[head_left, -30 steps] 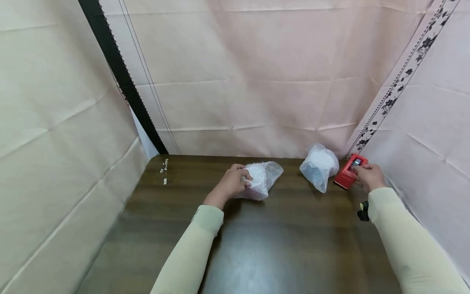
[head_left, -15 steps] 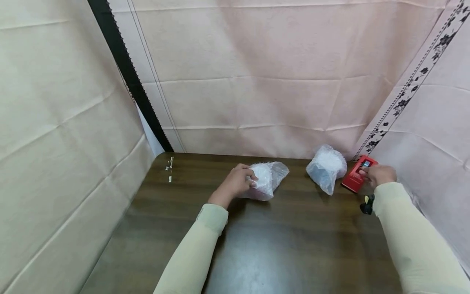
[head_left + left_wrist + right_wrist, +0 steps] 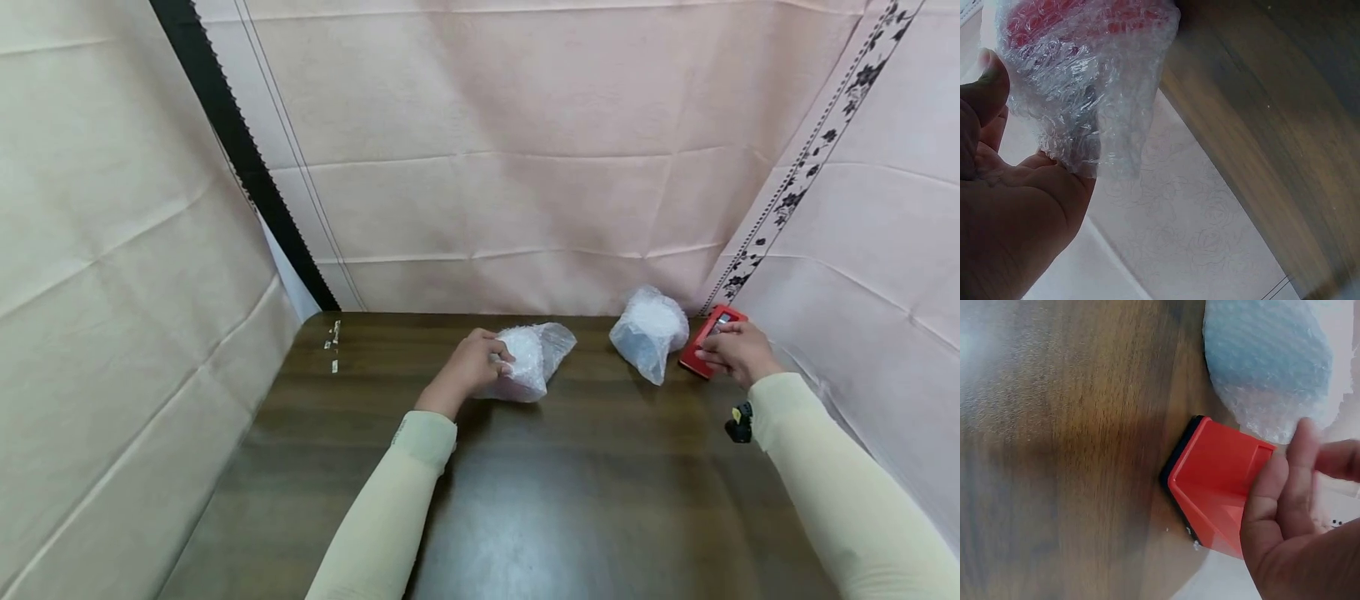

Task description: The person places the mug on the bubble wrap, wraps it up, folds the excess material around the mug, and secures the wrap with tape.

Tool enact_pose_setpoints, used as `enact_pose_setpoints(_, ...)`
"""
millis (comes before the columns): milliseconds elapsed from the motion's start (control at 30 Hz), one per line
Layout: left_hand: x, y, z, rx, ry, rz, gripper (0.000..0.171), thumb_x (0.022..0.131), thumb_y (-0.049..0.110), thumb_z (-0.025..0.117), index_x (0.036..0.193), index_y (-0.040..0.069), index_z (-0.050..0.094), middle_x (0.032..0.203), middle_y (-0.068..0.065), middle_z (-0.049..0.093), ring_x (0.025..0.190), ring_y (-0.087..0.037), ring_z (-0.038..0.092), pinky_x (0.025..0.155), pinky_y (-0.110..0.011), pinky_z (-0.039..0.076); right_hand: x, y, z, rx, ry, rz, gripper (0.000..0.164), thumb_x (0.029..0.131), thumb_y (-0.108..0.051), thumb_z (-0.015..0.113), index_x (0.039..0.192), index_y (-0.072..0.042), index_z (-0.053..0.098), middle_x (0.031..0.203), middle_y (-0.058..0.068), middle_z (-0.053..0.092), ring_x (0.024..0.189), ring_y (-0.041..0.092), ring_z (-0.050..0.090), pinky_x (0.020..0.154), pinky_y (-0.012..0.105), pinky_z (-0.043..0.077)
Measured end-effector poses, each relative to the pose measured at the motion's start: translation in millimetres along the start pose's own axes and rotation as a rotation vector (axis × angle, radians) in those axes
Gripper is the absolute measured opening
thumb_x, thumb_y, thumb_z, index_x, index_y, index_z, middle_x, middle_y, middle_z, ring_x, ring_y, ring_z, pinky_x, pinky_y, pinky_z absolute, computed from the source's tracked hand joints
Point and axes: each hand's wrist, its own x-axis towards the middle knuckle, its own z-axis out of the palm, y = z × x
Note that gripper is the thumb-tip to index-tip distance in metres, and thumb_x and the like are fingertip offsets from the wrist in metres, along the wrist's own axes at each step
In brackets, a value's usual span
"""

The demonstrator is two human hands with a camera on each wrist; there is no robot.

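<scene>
My left hand (image 3: 472,367) holds a bubble-wrapped item (image 3: 527,367) at its left side, on the table. In the left wrist view, red shows through the wrap (image 3: 1091,69), with the thumb and fingers at its edge. My right hand (image 3: 738,350) is over a red, angular object with a black base (image 3: 697,346) at the back right. The right wrist view shows the spread, loosely bent fingers (image 3: 1260,506) in front of the red object (image 3: 1216,462), partly hiding it. Another bubble-wrapped item, bluish inside (image 3: 651,333), stands just left of it.
The dark wooden table (image 3: 525,500) meets a hanging cloth (image 3: 480,208) at its back edge. More cloth hangs along the left and right sides. Small pale stickers (image 3: 334,346) lie at the back left corner.
My right hand's fingers have come away from the red object's upper opening and spread, shifting slightly toward me. The left hand still holds the wrapped item. The head view has shifted slightly.
</scene>
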Motion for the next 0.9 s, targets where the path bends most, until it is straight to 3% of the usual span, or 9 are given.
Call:
enact_pose_setpoints(200,0.5,-1.2,-1.8,-0.015,0.005,-0.022,0.012,0.108,0.014,0.078,0.115,0.013,0.087,0.165,-0.013,0.056,0.157,-0.04,0.052,0.131,-0.052,0.049,-4.6,-3.6,4.2,0.011,0.004,0.079,0.036,0.121,-0.042,0.046,0.135,-0.011,0.056,0.08,-0.013,0.08,0.078,0.005,0.083,0.085,0.026,0.07)
enact_pose_setpoints(367,1.2,-1.5,0.0,-0.021,-0.007,-0.028,0.012,0.108,0.014,0.078,0.115,0.013,0.088,0.166,-0.013,0.056,0.157,-0.039,0.052,0.131,-0.051,0.048,-8.0,3.0,6.2,0.037,0.032,0.149,0.028,0.123,-0.03,0.046,0.135,-0.007,0.058,0.074,-0.009,0.078,0.07,0.005,0.08,0.076,0.024,0.068)
enact_pose_setpoints(567,0.6,-2.8,1.8,-0.027,-0.009,-0.033,0.012,0.108,0.015,0.078,0.115,0.014,0.087,0.166,-0.012,0.055,0.158,-0.04,0.051,0.131,-0.053,0.048,-2.8,20.3,12.2,0.023,0.046,0.085,0.048,0.123,-0.027,0.043,0.162,0.001,0.042,0.074,-0.01,0.075,0.068,0.003,0.076,0.072,0.023,0.066)
enact_pose_setpoints(667,0.4,-3.1,1.5,-0.023,-0.01,-0.035,0.012,0.109,0.015,0.077,0.116,0.014,0.087,0.167,-0.012,0.055,0.158,-0.04,0.051,0.131,-0.053,0.049,-0.2,28.2,15.4,0.014,0.026,0.078,0.046,0.124,-0.028,0.042,0.16,-0.001,0.042,0.077,-0.01,0.073,0.07,0.004,0.075,0.073,0.024,0.066)
enact_pose_setpoints(800,0.9,-3.8,1.1,-0.034,-0.013,-0.043,0.012,0.109,0.015,0.077,0.116,0.015,0.087,0.167,-0.012,0.054,0.159,-0.04,0.05,0.13,-0.054,0.049,1.7,36.7,18.7,0.014,0.02,0.102,0.034,0.122,-0.034,0.043,0.144,-0.009,0.05,0.084,-0.01,0.069,0.077,0.005,0.074,0.08,0.026,0.066)
enact_pose_setpoints(900,1.9,-4.2,1.1,-0.057,-0.013,-0.045,0.012,0.109,0.015,0.077,0.115,0.014,0.087,0.166,-0.012,0.054,0.158,-0.04,0.05,0.13,-0.054,0.05,3.6,40.7,20.1,-0.005,0.059,0.104,0.043,0.121,-0.041,0.043,0.146,-0.007,0.052,0.088,-0.011,0.067,0.081,0.004,0.072,0.081,0.026,0.065)
